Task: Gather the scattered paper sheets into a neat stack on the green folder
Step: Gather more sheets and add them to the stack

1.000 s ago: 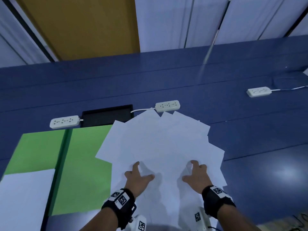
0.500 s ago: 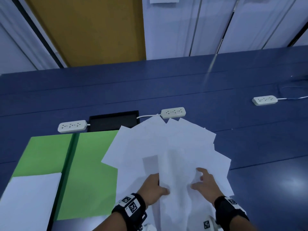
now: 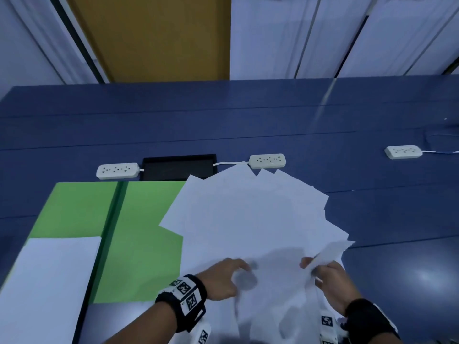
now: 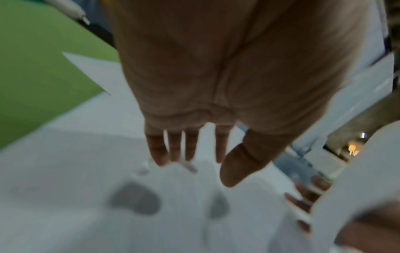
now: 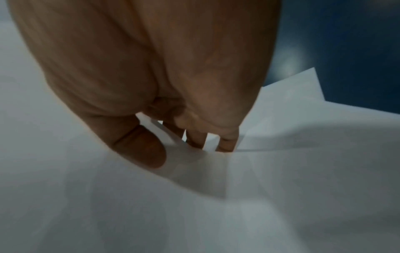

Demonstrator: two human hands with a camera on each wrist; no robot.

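Observation:
Several white paper sheets [image 3: 250, 219] lie fanned out on the blue table, their left corner overlapping the open green folder [image 3: 139, 244]. My right hand [image 3: 323, 271] pinches the near right edge of a sheet [image 5: 281, 106] between thumb and fingers and lifts it. In the right wrist view the thumb [image 5: 142, 147] lies on top of the paper and the fingers curl under it. My left hand [image 3: 231, 274] hovers just over the near part of the pile with fingers straight and spread [image 4: 184, 147], holding nothing. A separate white sheet [image 3: 49, 281] lies on the folder's left half.
Three white power strips [image 3: 118, 170] [image 3: 267, 161] [image 3: 403, 151] lie behind the papers. A black recessed cable box [image 3: 177, 167] sits between the first two. The table edge runs along the near right side.
Both hands first lay flat on the pile, then drew together. Now my right hand has taken hold of a sheet's edge and raised it, and my left hand has come off the paper.

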